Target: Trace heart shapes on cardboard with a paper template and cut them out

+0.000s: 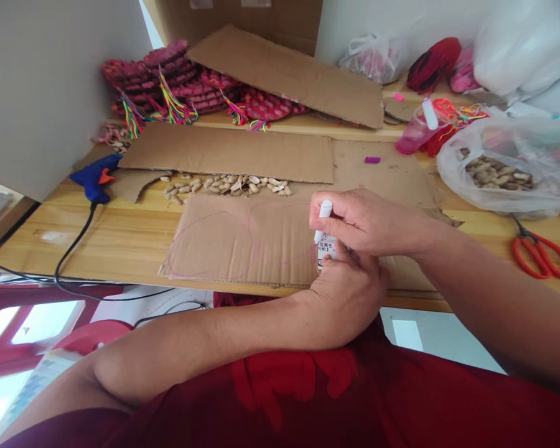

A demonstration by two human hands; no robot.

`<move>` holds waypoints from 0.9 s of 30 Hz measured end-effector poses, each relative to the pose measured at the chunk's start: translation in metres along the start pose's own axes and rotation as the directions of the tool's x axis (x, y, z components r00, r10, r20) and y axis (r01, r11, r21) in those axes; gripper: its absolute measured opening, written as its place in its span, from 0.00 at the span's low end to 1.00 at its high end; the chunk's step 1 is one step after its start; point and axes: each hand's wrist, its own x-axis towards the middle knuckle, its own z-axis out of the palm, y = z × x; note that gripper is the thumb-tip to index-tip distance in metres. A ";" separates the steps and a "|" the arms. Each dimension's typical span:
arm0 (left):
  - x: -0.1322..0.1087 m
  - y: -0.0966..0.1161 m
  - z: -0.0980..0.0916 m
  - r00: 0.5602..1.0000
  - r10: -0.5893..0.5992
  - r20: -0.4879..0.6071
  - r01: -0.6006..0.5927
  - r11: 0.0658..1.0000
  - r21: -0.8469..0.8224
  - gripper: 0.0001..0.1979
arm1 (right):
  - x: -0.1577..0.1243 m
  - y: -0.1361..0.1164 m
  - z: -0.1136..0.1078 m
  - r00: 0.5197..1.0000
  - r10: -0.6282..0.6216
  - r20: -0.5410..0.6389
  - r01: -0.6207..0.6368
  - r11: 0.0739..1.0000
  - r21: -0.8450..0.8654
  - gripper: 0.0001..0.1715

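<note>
My right hand [368,221] is closed round a white pen cap [324,214], pinched between thumb and fingers. Just below it, my left hand [350,289] grips the white marker body [326,250], which has a printed label. Both hands meet over the right edge of a flat cardboard sheet [242,239] with a faint pink outline drawn on it. The sheet lies at the front edge of the wooden table [121,230].
Pistachio shells [226,184] lie in a row behind the sheet, under another cardboard piece [233,152]. A blue glue gun [96,175] with a black cord is at the left. Red scissors [541,255] and a plastic bag of shells [499,165] sit at the right. Tasselled pink ornaments [177,87] are stacked at the back.
</note>
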 end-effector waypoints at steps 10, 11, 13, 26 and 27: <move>0.000 0.004 0.009 0.998 0.015 -0.061 -0.010 0.997 0.074 0.20 | -0.007 0.009 -0.009 0.994 0.091 -0.061 -0.094 0.994 -0.048 0.09; 0.001 0.005 0.011 0.997 0.019 -0.070 -0.013 0.997 0.082 0.20 | -0.009 0.012 -0.010 0.993 0.091 -0.073 -0.094 0.994 -0.048 0.09; 0.001 0.005 0.013 0.996 0.035 -0.080 -0.028 0.996 0.089 0.21 | -0.012 0.020 -0.012 0.990 0.090 -0.108 -0.096 0.994 -0.054 0.09; 0.005 -0.001 0.005 0.999 0.044 0.025 -0.045 0.998 0.031 0.23 | -0.017 0.020 0.000 0.987 0.049 -0.155 -0.045 0.998 0.033 0.10; 0.006 -0.001 0.005 0.999 0.046 0.025 -0.047 0.998 0.030 0.23 | -0.018 0.022 -0.001 0.985 0.049 -0.165 -0.045 0.999 0.030 0.10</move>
